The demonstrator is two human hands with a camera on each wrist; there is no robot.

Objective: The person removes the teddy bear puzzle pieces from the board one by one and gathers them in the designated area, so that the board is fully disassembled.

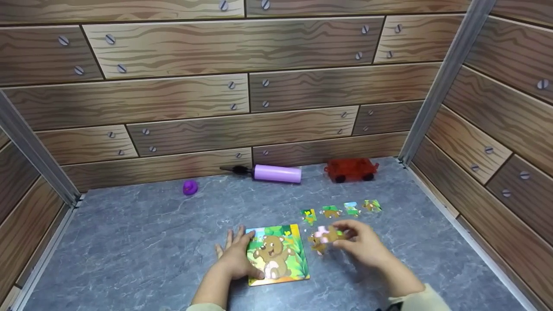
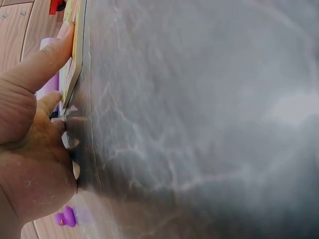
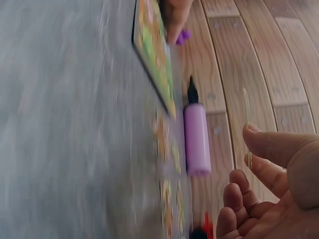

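A square bear picture puzzle [image 1: 276, 255] lies on the grey table. My left hand [image 1: 236, 258] rests at its left side, fingers spread, with the thumb on the lower left corner. The left wrist view shows that thumb [image 2: 55, 55] lying over the puzzle board's edge. To the right of the board, my right hand [image 1: 360, 242] pinches a brown and pink puzzle piece [image 1: 329, 234] between thumb and fingers, raised over the table. Edge-on, this piece appears as a thin sliver [image 3: 246, 105] in the right wrist view. Another brown piece [image 1: 318, 247] lies partly hidden beneath it.
Beyond the right hand lie several loose puzzle pieces [image 1: 331, 211] in a row. Along the back wall are a purple duck-like toy [image 1: 190, 187], a lilac hand pump [image 1: 277, 173] with a black nozzle, and a red toy cart [image 1: 352, 169]. Wood-patterned walls [image 1: 233, 47] enclose the table.
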